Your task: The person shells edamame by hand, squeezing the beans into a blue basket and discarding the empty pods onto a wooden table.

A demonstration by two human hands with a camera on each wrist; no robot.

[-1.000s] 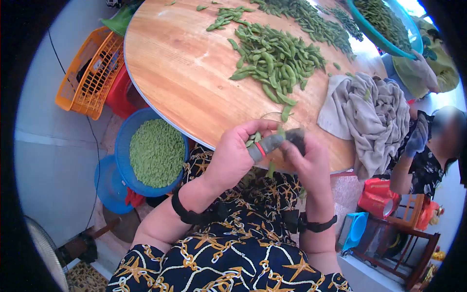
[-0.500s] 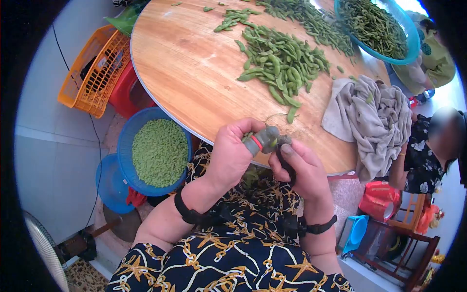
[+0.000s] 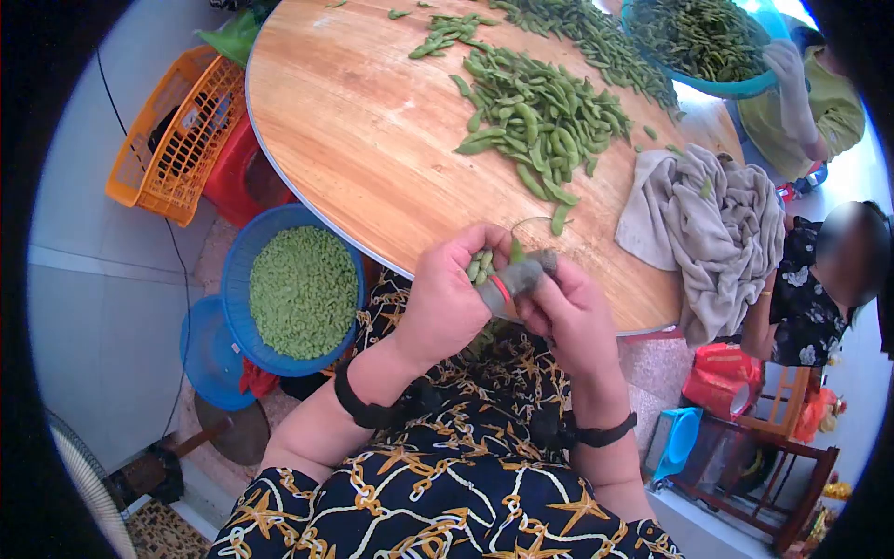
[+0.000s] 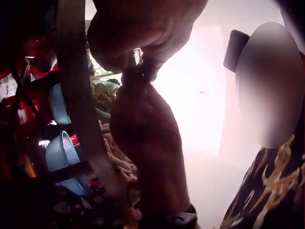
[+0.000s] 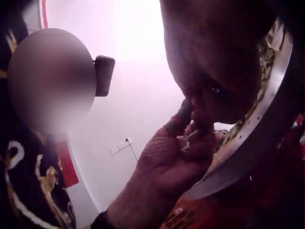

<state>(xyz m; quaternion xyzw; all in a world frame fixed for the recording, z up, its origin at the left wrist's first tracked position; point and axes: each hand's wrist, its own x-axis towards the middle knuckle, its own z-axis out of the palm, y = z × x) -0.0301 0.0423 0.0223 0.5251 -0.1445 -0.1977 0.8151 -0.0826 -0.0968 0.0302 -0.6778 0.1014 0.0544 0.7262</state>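
Observation:
At the near edge of the round wooden table [image 3: 354,121], the left hand [image 3: 447,298] curls round several shelled green beans [image 3: 480,266] and a green pod [image 3: 517,250]. Its thumb wears a grey cover with a red band [image 3: 502,288]. Touching it, the right hand [image 3: 577,317] has bent fingers, with a dark cover on one; whether it pinches the pod is hidden. Beyond them lies a heap of green pods [image 3: 549,121]. Both wrist views are dark: the left hand [image 5: 176,157] meets the right hand in the right wrist view, and the right hand [image 4: 147,129] shows in the left wrist view.
A blue basket of shelled beans [image 3: 303,293] stands below the table at left, near an orange crate [image 3: 177,140]. A grey cloth [image 3: 703,233] lies on the table's right side. Two people sit beyond, near a teal basket of pods [image 3: 703,42].
Both hands stay together at the table edge while their fingers shift; beans in the left hand show again. The teal basket has moved up and left, and a person's gloved arm now shows beside it.

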